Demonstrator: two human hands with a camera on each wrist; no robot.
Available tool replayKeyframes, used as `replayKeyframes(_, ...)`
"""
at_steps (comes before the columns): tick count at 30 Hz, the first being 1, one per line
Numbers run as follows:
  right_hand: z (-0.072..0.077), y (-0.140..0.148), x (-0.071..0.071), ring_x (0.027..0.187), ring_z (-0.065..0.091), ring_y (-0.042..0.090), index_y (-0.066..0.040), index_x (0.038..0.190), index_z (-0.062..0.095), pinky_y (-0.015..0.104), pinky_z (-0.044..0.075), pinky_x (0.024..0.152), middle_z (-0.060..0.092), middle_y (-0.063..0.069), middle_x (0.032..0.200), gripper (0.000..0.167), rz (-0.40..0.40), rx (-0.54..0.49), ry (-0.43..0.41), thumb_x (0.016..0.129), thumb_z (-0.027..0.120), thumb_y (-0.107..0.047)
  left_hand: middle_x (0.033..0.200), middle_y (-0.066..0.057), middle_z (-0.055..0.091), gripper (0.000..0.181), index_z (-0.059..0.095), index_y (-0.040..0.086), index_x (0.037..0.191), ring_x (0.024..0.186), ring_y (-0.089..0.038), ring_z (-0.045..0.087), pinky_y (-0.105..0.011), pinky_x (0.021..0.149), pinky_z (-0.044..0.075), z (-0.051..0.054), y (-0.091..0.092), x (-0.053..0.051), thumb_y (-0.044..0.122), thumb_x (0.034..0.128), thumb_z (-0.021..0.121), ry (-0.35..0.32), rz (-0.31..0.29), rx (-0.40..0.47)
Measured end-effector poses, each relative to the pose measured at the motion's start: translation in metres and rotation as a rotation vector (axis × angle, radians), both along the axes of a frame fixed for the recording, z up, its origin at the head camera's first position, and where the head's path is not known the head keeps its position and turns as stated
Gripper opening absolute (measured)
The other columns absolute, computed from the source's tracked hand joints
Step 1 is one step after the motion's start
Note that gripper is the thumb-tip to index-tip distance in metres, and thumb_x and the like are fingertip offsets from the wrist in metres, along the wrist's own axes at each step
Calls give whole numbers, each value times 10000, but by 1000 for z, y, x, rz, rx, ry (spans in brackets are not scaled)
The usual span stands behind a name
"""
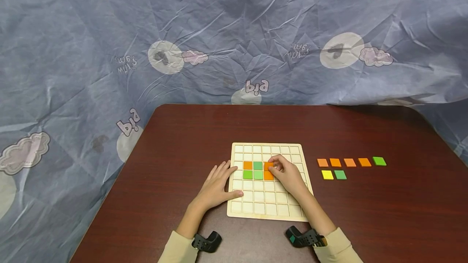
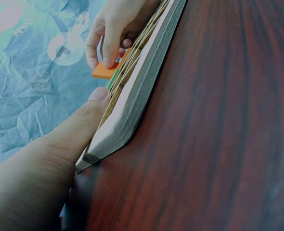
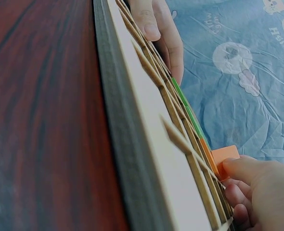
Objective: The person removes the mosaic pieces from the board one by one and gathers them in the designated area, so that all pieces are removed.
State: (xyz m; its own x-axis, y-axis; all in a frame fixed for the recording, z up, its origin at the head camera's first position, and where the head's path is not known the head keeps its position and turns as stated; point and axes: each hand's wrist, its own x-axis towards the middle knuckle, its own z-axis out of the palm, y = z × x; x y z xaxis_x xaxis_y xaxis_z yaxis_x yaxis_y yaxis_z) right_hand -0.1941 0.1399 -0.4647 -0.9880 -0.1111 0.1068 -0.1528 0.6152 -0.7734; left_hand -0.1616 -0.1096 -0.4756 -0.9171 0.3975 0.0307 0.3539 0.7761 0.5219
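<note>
A pale wooden grid board (image 1: 258, 207) lies on the table, its square cells bordered by thin ridges. Near its middle sit an orange tile (image 1: 248, 165), a light green tile (image 1: 248, 175), two darker green tiles and another orange tile (image 1: 268, 175). Between thumb and fingers my right hand (image 1: 287, 173) pinches an orange tile (image 3: 225, 155), tilted above the board in the right wrist view. My left hand (image 1: 216, 186) rests with spread fingers on the board's left edge; its thumb (image 2: 99, 95) touches the rim in the left wrist view.
Right of the board, several loose tiles lie in two rows: orange ones (image 1: 349, 162) and a green one (image 1: 379, 161) behind, a yellow tile (image 1: 327, 175) and a green tile (image 1: 340, 175) in front. A patterned grey-blue cloth (image 1: 219, 52) hangs behind the brown table (image 1: 175, 145).
</note>
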Motion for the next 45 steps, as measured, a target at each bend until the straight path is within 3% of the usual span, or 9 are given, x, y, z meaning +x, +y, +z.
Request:
replayKeyframes(10, 0, 0, 1, 619, 444, 109, -160, 954, 597, 197, 356, 549, 575, 19, 740, 126, -3, -21, -7, 839, 648, -168, 1521, -42, 202, 791, 326, 233, 1405, 1416, -216, 140, -455, 1149, 79, -1, -1, 1, 631, 763, 559, 2, -6, 9)
replayKeyframes(20, 3, 1, 3, 682, 465, 124, -144, 977, 598, 198, 383, 582, 620, 50, 863, 136, -25, -65, -33, 851, 634, -181, 1526, -28, 185, 799, 320, 239, 1408, 1419, -201, 129, -446, 1153, 72, -2, 0, 1, 639, 758, 558, -12, 1, 3)
replayKeyframes(26, 7, 2, 4, 741, 509, 124, -142, 999, 616, 192, 430, 626, 631, 63, 922, 157, -41, -105, -51, 850, 636, -189, 1526, -32, 184, 798, 322, 236, 1408, 1418, -206, 134, -448, 1152, 72, -2, 0, 1, 630, 758, 565, -8, 1, 1)
replayKeyframes(34, 12, 7, 3, 750, 600, 133, -106, 1041, 610, 182, 452, 590, 633, 108, 932, 178, -60, -174, -74, 868, 609, -150, 1526, -30, 186, 796, 315, 237, 1412, 1419, -191, 122, -443, 1153, 70, -4, 0, -1, 618, 762, 571, -1, 3, 6)
replayKeyframes(39, 14, 12, 3, 780, 628, 148, -119, 1059, 619, 178, 473, 608, 629, 109, 961, 190, -78, -173, -86, 874, 598, -155, 1517, -56, 211, 791, 337, 213, 1402, 1412, -229, 157, -472, 1140, 99, -3, 0, 0, 603, 759, 584, 25, -4, 28)
replayKeyframes(45, 16, 22, 5, 734, 605, 152, -115, 1098, 625, 189, 464, 570, 648, 104, 927, 227, -87, -127, -59, 893, 580, -201, 1524, -46, 190, 793, 322, 225, 1409, 1418, -211, 133, -454, 1150, 78, -1, -1, 0, 609, 763, 576, 5, -4, 14)
